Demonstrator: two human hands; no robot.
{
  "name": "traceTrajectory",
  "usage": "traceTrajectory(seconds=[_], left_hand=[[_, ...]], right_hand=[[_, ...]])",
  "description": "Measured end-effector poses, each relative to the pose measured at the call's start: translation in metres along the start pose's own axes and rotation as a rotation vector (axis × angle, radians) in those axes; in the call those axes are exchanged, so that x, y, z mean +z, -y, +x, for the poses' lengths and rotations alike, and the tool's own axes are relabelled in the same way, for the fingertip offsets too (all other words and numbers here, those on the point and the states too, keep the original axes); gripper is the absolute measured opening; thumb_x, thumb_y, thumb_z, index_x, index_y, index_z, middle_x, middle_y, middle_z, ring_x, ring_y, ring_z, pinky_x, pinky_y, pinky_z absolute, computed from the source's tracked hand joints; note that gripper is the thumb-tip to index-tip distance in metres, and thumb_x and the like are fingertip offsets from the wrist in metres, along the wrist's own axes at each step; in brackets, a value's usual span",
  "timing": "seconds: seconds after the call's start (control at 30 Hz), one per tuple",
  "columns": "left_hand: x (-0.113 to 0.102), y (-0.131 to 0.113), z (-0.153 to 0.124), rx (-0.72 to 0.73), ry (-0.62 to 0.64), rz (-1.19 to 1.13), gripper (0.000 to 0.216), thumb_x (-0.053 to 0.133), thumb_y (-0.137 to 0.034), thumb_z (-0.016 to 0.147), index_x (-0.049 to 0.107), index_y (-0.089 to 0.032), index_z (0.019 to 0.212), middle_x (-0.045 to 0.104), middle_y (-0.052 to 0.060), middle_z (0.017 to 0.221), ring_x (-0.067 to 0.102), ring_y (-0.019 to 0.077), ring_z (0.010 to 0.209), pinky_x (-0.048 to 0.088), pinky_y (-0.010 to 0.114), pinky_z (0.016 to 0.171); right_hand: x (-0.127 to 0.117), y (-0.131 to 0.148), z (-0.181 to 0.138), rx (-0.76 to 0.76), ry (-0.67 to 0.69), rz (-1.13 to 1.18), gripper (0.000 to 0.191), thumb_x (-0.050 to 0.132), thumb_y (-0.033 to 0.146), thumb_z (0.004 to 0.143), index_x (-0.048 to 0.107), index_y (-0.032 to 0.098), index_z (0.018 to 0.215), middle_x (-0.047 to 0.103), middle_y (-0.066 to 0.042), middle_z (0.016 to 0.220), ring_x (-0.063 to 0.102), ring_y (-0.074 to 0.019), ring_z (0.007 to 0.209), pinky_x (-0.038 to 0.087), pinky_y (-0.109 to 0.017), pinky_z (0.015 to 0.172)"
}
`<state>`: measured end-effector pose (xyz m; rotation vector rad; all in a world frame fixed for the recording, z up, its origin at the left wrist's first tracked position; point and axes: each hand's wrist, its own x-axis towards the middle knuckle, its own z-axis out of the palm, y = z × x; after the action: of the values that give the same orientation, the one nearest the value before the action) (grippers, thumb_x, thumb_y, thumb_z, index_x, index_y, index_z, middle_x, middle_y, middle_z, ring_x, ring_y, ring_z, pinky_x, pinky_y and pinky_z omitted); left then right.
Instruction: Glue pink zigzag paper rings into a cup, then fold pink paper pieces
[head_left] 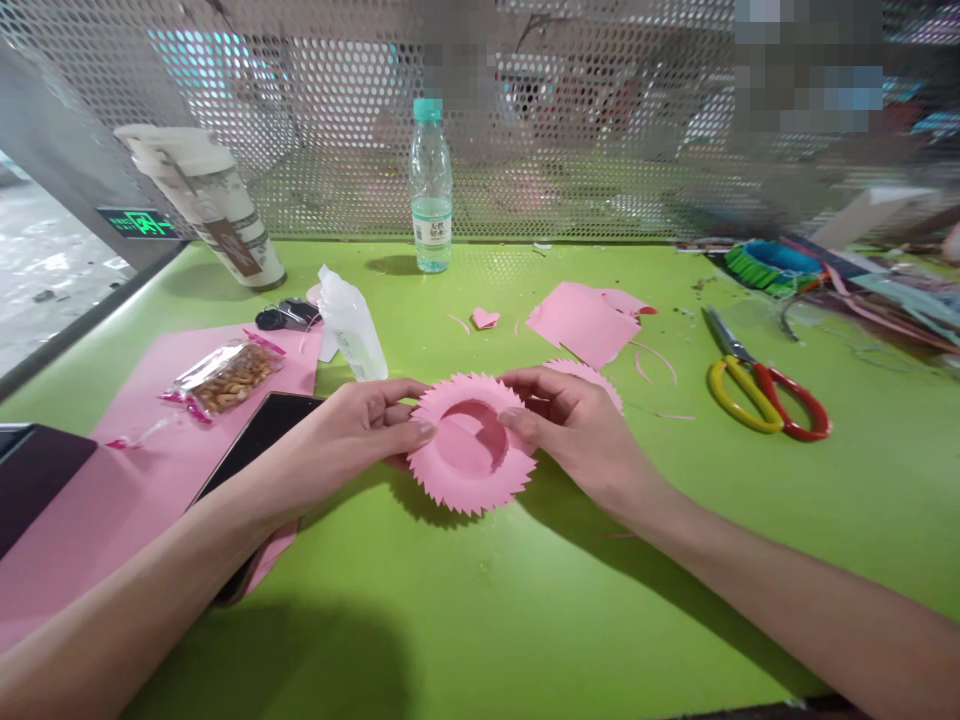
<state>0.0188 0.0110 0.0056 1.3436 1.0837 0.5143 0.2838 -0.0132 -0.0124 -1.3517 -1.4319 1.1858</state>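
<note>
Between my hands is a pink paper ring (pixel 472 490) with a zigzag outer edge and a round recess in its middle. My left hand (pixel 367 425) pinches its left rim, thumb on top. My right hand (pixel 574 425) grips the upper right rim, also with the thumb on top. Behind my right hand a second pink zigzag-edged paper piece (pixel 592 375) shows in part. A small pink paper heart (pixel 485 318) lies beyond the ring. Farther right rests a pink paper sheet (pixel 585 322) with thin offcuts beside it.
Scissors (pixel 757 385) lie at the right. A white squeeze bottle (pixel 352 325), a phone (pixel 262 440) and a snack packet (pixel 225 378) are at the left. A water bottle (pixel 431 200) and a tumbler (pixel 214 215) stand before the perforated metal screen (pixel 337 130).
</note>
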Motion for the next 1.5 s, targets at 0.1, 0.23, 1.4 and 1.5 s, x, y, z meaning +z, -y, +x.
traceTrajectory(seconds=[0.1, 0.23, 1.4, 1.5], left_hand=[[0.0, 0.001, 0.0, 0.005, -0.016, 0.0, 0.056, 0.083, -0.044, 0.093, 0.069, -0.023, 0.143, 0.081, 0.004, 0.102, 0.072, 0.0195, 0.088, 0.052, 0.026, 0.073], [0.001, -0.003, 0.0, 0.001, -0.036, 0.015, 0.058, 0.084, -0.044, 0.091, 0.069, -0.023, 0.142, 0.082, 0.004, 0.102, 0.074, 0.0219, 0.091, 0.054, 0.029, 0.076], [0.007, -0.01, -0.004, 0.118, -0.056, 0.064, 0.04, 0.09, -0.046, 0.079, 0.079, -0.019, 0.107, 0.079, 0.006, 0.089, 0.075, 0.0278, 0.088, 0.062, 0.037, 0.079], [0.007, -0.011, -0.005, 0.065, -0.064, 0.061, 0.041, 0.091, -0.044, 0.079, 0.078, -0.019, 0.11, 0.078, 0.005, 0.087, 0.076, 0.028, 0.088, 0.062, 0.036, 0.077]], right_hand=[[-0.001, -0.001, 0.001, 0.014, 0.006, 0.003, 0.049, 0.086, 0.051, 0.085, 0.077, 0.02, 0.121, 0.077, -0.007, 0.099, 0.066, -0.0177, 0.077, 0.053, -0.03, 0.062], [-0.002, 0.0, 0.0, 0.029, 0.036, 0.001, 0.048, 0.088, 0.052, 0.084, 0.078, 0.02, 0.118, 0.076, -0.005, 0.092, 0.066, -0.0178, 0.076, 0.052, -0.029, 0.063], [0.002, 0.005, -0.002, 0.004, 0.099, 0.136, 0.044, 0.096, 0.045, 0.076, 0.073, 0.02, 0.105, 0.078, -0.005, 0.095, 0.072, -0.0208, 0.081, 0.06, -0.033, 0.068], [0.002, 0.003, -0.001, 0.026, 0.07, 0.024, 0.049, 0.091, 0.049, 0.08, 0.072, 0.02, 0.114, 0.077, -0.005, 0.095, 0.071, -0.0211, 0.08, 0.059, -0.033, 0.066]])
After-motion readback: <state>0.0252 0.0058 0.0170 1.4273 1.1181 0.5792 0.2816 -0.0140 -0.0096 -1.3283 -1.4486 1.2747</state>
